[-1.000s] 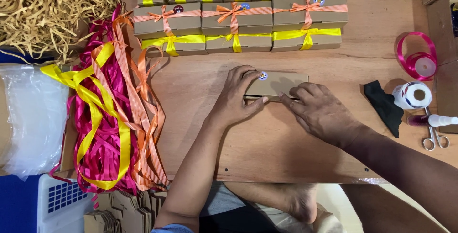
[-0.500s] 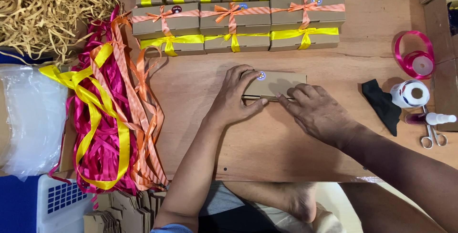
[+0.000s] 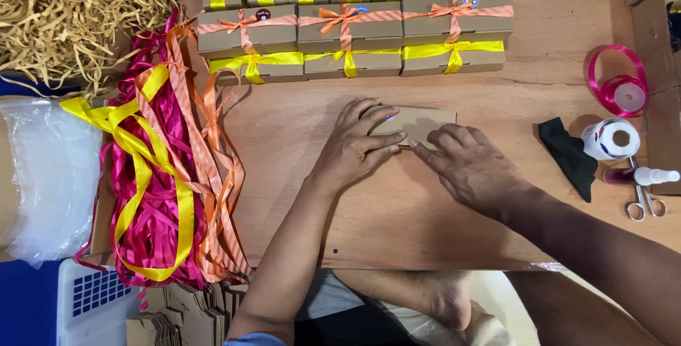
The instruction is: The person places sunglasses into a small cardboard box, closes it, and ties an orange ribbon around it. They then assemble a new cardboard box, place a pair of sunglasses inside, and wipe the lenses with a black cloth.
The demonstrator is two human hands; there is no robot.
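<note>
Cardboard box (image 3: 424, 123) lies pressed under flat left hand (image 3: 357, 146) and right hand (image 3: 469, 165); bare tabletop (image 3: 397, 225) nearer.

We see the flat box (image 3: 424, 123) under both hands, stacked boxes (image 3: 351, 30) behind, ribbons (image 3: 170, 169) left, scissors (image 3: 644, 203) right.

wooden board (image 3: 496, 225) | ribboned boxes (image 3: 351, 37) (stacked rows) | ribbons (image 3: 170, 169) | scissors (image 3: 644, 203)

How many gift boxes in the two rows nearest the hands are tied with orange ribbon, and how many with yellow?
Orange-ribbon boxes: 3
Yellow-ribbon boxes: 3
Total: 6
</note>
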